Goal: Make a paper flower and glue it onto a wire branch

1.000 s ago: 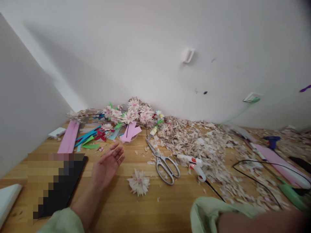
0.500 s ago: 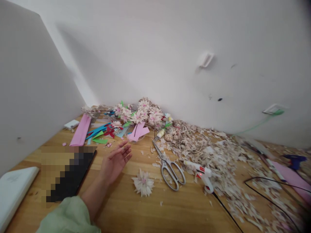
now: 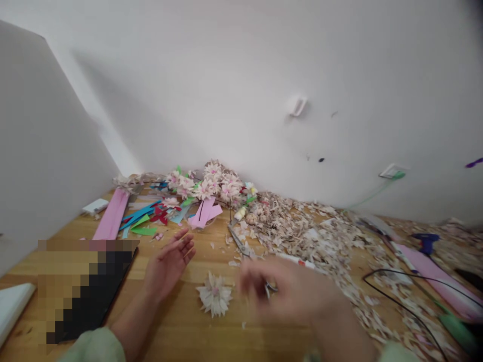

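My left hand (image 3: 169,264) lies open, palm up, on the wooden table (image 3: 181,334), holding nothing. Just to its right sits a loose cream and pink paper flower (image 3: 215,295), not touched by it. My right hand (image 3: 290,291) is blurred by motion and hangs above the table, nothing visible in its fingers. It covers the handles of the steel scissors (image 3: 241,246) and most of a white hot glue gun (image 3: 298,261).
Pale petal scraps (image 3: 313,236) heap across the table's right side. Paper flowers (image 3: 211,183), pink strips and coloured cut paper lie at the back. A blue glue gun (image 3: 425,243), black cable (image 3: 400,286) and dark tablet (image 3: 94,296) lie about. Walls close the back and left.
My right hand has swung in from the lower right, over the scissors and white glue gun. My left hand has stayed nearly still, and the view has shifted slightly.
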Available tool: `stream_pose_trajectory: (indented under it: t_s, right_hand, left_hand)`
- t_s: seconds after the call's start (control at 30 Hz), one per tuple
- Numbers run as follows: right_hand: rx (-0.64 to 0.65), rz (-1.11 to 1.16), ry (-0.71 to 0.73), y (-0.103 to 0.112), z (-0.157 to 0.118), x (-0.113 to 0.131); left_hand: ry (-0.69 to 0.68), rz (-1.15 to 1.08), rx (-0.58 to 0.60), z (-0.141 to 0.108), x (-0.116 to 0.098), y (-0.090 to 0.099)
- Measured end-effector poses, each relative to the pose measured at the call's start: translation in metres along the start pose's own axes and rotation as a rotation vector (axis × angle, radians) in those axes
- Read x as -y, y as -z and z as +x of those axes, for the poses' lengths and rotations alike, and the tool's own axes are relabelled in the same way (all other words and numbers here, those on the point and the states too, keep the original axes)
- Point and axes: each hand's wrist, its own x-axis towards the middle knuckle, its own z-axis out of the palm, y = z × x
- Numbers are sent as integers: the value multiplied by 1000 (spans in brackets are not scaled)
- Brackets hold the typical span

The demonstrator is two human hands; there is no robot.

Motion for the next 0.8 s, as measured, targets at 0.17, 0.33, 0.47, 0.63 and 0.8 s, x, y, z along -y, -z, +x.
stream_pose_trajectory:
  t_s: [0.17, 0.33, 0.47, 0.63, 0.8]
  right_hand:
    - [-613, -203, -272, 20, 68, -24]
    - [-678, -236, -339, 22, 122, -49]
    - [-751, -252, -296, 19, 127, -52]
    - [-848, -261, -229, 19, 108, -45]
    - [-860, -223, -149, 14, 84, -40]
  left_hand:
    - [14, 4, -14, 0, 2, 1]
    - [46, 4, -35, 1, 3, 2]
    - [47, -8, -57, -2, 1, -3]
    - [65, 9, -108, -3, 2, -4]
    - [63, 28, -84, 1, 6, 5]
